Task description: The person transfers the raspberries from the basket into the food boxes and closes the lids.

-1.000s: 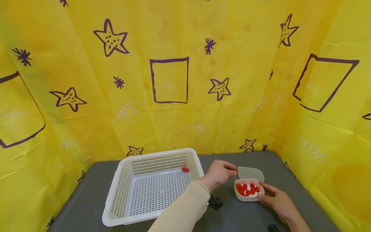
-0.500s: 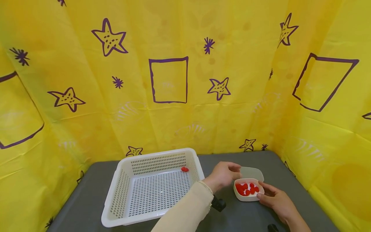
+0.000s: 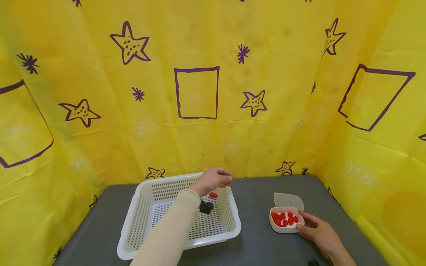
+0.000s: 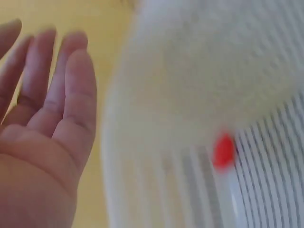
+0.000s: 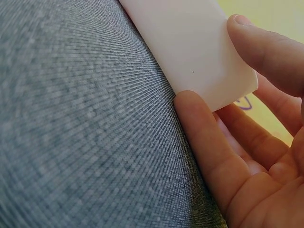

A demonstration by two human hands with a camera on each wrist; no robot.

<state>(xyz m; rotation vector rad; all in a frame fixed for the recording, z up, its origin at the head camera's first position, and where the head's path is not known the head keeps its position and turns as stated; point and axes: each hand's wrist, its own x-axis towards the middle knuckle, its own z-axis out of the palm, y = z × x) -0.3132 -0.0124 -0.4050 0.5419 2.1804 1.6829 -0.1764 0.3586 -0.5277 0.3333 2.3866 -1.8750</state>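
Observation:
My left hand [image 3: 213, 180] hovers over the back right corner of a white slotted plastic basket [image 3: 124, 240]. In the left wrist view its fingers [image 4: 78, 90] are loosely extended, and nothing shows in them. Below that hand, a red piece [image 3: 213, 194] lies in the basket. To the right, my right hand [image 3: 321, 233] holds the right end of a small cream-coloured box [image 3: 283, 229]; thumb and fingers pinch its corner in the right wrist view. Several small red pieces [image 3: 285, 222] lie inside the box. A translucent lid [image 3: 288, 200] rests behind it.
A grey cloth surface [image 3: 256, 236] carries the basket and box. Yellow patterned curtains [image 3: 196, 147] close off the back and sides. A black device [image 3: 206, 207] sits at my left wrist, above the basket.
My left hand has moved left from beside the box to above the basket. The red piece at its fingertips a second ago no longer shows there. My right hand stays on the box.

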